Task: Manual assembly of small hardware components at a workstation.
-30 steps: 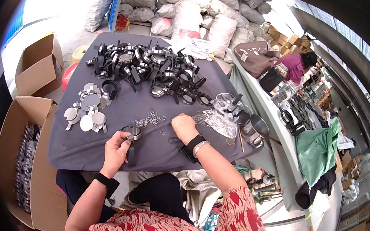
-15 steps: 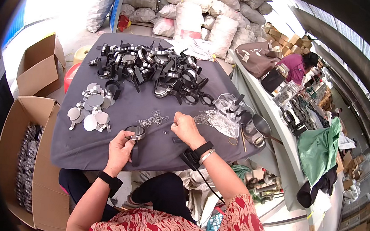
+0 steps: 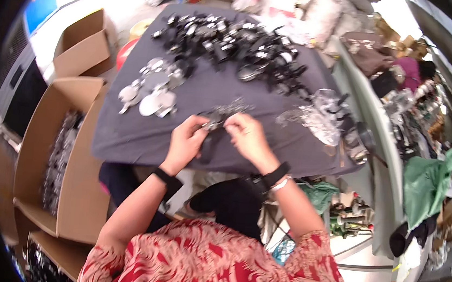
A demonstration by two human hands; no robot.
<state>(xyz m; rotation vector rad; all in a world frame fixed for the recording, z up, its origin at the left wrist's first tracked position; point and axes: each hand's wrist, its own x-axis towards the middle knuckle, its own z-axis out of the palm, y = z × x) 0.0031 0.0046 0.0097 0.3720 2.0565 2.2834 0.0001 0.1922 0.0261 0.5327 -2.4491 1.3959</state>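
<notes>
Together, both hands point(image 3: 221, 138) on small metal part point(image 3: 212, 123)

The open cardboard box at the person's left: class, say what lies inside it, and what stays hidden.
Inside the open cardboard box lies a long heap of small shiny metal pieces, blurred. The heap covers much of the box's floor, and the near wall hides its lower end.

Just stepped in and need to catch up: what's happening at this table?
A person in a red patterned top sits at a table under a grey cloth. Both the left hand and the right hand meet over a small dark part at the near edge. A heap of black parts lies at the far end, round silver pieces to the left, and an open cardboard box stands beside the table.
</notes>
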